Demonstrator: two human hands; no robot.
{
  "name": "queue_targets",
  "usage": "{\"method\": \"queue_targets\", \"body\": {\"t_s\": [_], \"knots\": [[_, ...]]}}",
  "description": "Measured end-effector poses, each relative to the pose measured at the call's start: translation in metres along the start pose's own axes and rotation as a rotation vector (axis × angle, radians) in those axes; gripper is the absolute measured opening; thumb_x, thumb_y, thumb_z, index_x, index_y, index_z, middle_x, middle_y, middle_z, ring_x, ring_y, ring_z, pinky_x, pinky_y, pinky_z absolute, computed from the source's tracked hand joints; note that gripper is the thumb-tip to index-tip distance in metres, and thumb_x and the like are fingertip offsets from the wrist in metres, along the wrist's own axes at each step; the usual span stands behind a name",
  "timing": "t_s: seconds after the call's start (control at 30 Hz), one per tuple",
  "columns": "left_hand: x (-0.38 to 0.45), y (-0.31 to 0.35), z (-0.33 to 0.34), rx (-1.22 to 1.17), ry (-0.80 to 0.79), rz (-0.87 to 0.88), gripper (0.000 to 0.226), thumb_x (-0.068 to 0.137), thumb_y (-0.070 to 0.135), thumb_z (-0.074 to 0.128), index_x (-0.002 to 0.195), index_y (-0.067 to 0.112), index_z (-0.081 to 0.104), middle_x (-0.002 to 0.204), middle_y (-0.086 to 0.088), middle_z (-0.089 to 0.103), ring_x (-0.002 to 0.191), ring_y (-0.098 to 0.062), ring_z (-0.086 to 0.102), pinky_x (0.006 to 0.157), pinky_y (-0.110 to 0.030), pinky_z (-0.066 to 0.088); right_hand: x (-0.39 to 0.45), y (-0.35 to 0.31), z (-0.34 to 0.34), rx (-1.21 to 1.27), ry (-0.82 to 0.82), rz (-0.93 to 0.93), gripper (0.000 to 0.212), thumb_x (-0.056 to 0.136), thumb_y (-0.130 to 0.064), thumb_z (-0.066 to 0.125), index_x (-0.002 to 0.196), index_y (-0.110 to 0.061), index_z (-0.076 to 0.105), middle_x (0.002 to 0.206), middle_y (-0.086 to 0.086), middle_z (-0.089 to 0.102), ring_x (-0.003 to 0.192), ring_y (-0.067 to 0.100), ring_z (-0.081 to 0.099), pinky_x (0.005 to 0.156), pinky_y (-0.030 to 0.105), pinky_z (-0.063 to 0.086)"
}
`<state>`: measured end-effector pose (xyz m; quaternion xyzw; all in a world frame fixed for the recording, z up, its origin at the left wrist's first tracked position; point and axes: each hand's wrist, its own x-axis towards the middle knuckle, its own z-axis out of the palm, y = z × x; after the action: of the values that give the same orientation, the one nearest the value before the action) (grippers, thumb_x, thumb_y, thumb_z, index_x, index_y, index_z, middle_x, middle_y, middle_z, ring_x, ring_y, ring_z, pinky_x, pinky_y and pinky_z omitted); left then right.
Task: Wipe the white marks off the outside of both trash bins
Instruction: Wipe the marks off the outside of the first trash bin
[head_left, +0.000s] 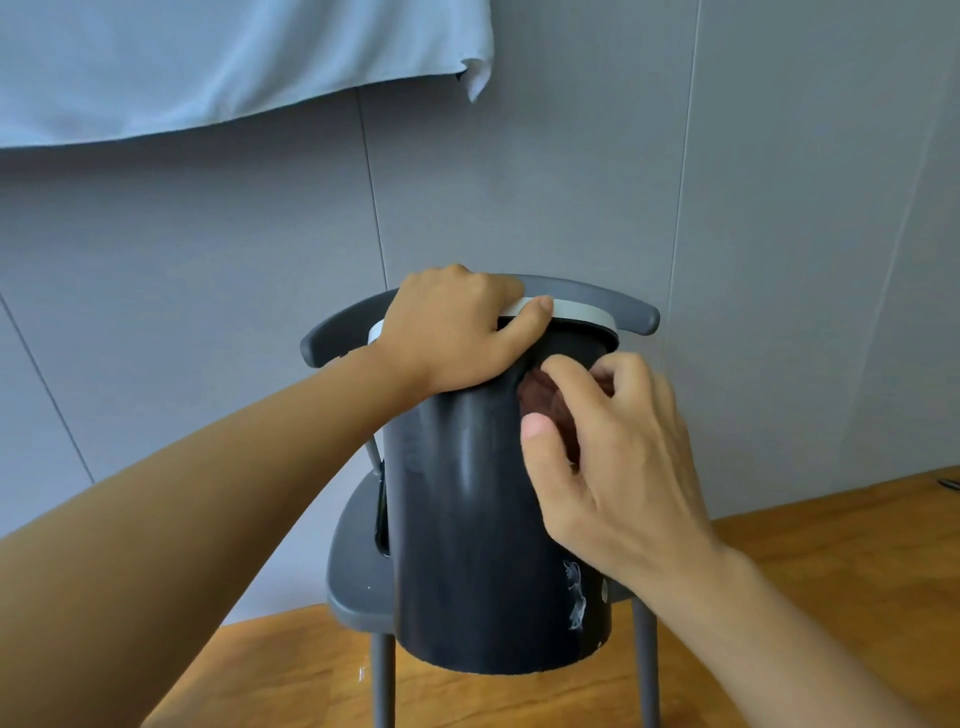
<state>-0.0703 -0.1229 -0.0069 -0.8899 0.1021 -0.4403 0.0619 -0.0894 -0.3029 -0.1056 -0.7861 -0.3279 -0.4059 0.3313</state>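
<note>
Black trash bin (467, 519), tilted on the front edge of a grey chair (358, 561): light, stiff, glossy, likely slippery. White marks (575, 597) low on its right side. Best gripped at the pale rim (576, 310). Left hand (457, 332) curled over that rim; right hand (608, 457) pinching a brown cloth (540, 395) against the wall.

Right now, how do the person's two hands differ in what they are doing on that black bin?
The left hand grips the white rim at the top of the black cylindrical trash bin, steadying it; the right hand sits lower on the side wall. The left hand holds only the bin; the right hand's grip pinches a small reddish-brown cloth against it. Both hands touch the same bin, which stands on a grey chair.
</note>
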Motion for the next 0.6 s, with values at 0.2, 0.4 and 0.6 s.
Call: {"method": "queue_targets", "body": {"t_s": [0.2, 0.4, 0.6], "knots": [[-0.004, 0.002, -0.003, -0.022, 0.022, 0.004, 0.054, 0.096, 0.055, 0.040, 0.059, 0.016, 0.033, 0.045, 0.002, 0.033, 0.044, -0.015, 0.033, 0.049, -0.029, 0.017, -0.002, 0.001, -0.002, 0.087, -0.049, 0.027, 0.041, 0.097, -0.047, 0.048, 0.132, -0.026, 0.053, 0.117, -0.001, 0.046, 0.104, 0.018, 0.048, 0.072, 0.035, 0.059], [-0.007, -0.001, -0.005, -0.034, 0.032, -0.022, 0.055, 0.095, 0.056, 0.041, 0.057, 0.019, 0.028, 0.044, 0.002, 0.033, 0.043, -0.014, 0.033, 0.048, -0.029, 0.023, 0.013, 0.008, -0.002, 0.115, -0.028, 0.028, 0.036, 0.093, -0.034, 0.070, 0.126, -0.023, 0.064, 0.108, -0.002, 0.050, 0.097, 0.022, 0.056, 0.075, 0.040, 0.058], [-0.005, 0.000, -0.003, -0.013, 0.059, 0.010, 0.058, 0.097, 0.059, 0.041, 0.060, 0.013, 0.039, 0.044, 0.001, 0.034, 0.044, -0.021, 0.037, 0.046, -0.029, 0.026, 0.017, 0.012, -0.007, 0.067, -0.038, -0.037, 0.023, 0.090, -0.036, 0.064, 0.112, -0.028, 0.067, 0.097, -0.005, 0.047, 0.082, 0.018, 0.053, 0.061, 0.034, 0.054]]}}
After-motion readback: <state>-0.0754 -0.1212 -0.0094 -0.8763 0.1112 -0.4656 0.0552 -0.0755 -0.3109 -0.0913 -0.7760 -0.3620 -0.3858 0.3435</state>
